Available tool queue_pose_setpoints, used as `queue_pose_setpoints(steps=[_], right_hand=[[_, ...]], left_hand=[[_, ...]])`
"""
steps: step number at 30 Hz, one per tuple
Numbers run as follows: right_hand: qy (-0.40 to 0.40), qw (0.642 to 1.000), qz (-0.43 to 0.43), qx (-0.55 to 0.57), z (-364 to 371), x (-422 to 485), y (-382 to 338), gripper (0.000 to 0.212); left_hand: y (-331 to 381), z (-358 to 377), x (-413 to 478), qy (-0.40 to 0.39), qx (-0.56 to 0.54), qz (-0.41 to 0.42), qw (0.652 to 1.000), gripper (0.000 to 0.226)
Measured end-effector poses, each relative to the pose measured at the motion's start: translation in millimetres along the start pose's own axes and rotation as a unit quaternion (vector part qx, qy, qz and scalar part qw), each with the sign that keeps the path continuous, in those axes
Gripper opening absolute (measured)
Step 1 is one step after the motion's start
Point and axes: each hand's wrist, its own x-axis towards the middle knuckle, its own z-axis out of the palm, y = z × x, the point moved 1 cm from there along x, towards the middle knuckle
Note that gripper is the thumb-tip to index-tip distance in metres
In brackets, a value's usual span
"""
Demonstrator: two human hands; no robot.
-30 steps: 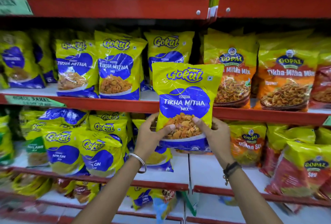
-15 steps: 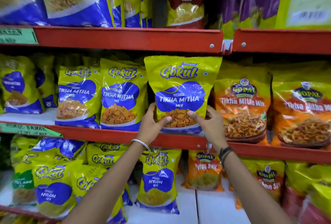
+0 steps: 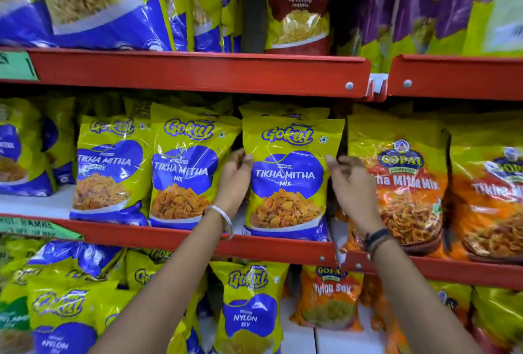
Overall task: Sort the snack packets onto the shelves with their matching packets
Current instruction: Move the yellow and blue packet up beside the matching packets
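**Inspector:** Red metal shelving fills the view, three tiers visible, with round rivets at the joint between two bays. State the middle shelf [image 3: 181, 237].

**Assistant:** Painted steel lip, glossy. Three yellow-and-blue Gokul Tikha Mitha Mix packets stand upright along its front, crinkled shiny film with a printed picture of orange mix. More packets sit behind them, count unclear.

**Inspector:** The task packet?

**Assistant:** Rightmost of the three, the Gokul Tikha Mitha Mix packet [image 3: 288, 175]. It stands on the middle shelf, base at the lip, just beside its matching neighbour [image 3: 184, 172] on the left, with a third [image 3: 107, 166] further left.

**Inspector:** Hands?

**Assistant:** Left hand [image 3: 235, 175] lies against the packet's left edge, fingers curled along it and touching. Right hand [image 3: 351, 183] sits at the right edge, fingers loosely bent. Whether either is gripping or only touching, I cannot tell. Silver metal bangle [image 3: 223, 217] on the left wrist, dark thread bands [image 3: 376, 240] on the right.

**Inspector:** Adjacent stock?

**Assistant:** Two orange-and-yellow Gopal Tikha Mitha Mix packets [image 3: 404, 183] to the right, in the next bay. On the tier below, a Gokul Nylon Sev packet [image 3: 249, 311] and an orange Gopal Nylon Sev packet [image 3: 328, 297]. On the upper tier, a yellow-and-maroon Nylon packet [image 3: 297, 13] between blue and purple packs.
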Motion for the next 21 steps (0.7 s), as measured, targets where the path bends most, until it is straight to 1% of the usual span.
queue_pose_setpoints(steps=[2,3,5,7,10,13,17,21], right_hand=[[0.018,0.999,0.001,0.031,0.0,21.0,-7.7,0.031],[0.019,0.999,0.011,0.045,1.8,29.3,-8.6,0.030],[0.014,0.998,0.027,0.055,7.2,42.2,-8.7,0.043],[0.021,0.998,0.031,0.051,8.5,50.5,-10.2,0.049],[0.033,0.997,0.055,0.047,6.6,59.8,-12.3,0.045],[0.029,0.997,0.064,0.021,11.0,64.2,-12.6,0.045],[0.021,0.999,0.046,-0.018,19.3,64.8,-10.8,0.047],[0.017,0.998,0.023,-0.063,22.9,66.0,-9.5,0.033]], left_hand=[[11.8,5.1,12.3,0.067,0.011,0.010,0.998,0.028],[15.8,7.8,15.8,0.084,0.003,0.024,0.996,0.022],[20.6,10.3,21.3,0.103,-0.007,0.042,0.994,0.008],[23.9,7.5,28.5,0.122,-0.001,0.056,0.991,0.016],[34.0,1.5,36.8,0.126,0.018,0.071,0.989,0.021],[42.2,-2.2,40.8,0.137,0.074,0.085,0.984,0.022],[44.9,-2.6,39.4,0.156,0.143,0.071,0.975,0.023],[41.1,-5.1,35.6,0.155,0.186,0.094,0.966,0.010]])
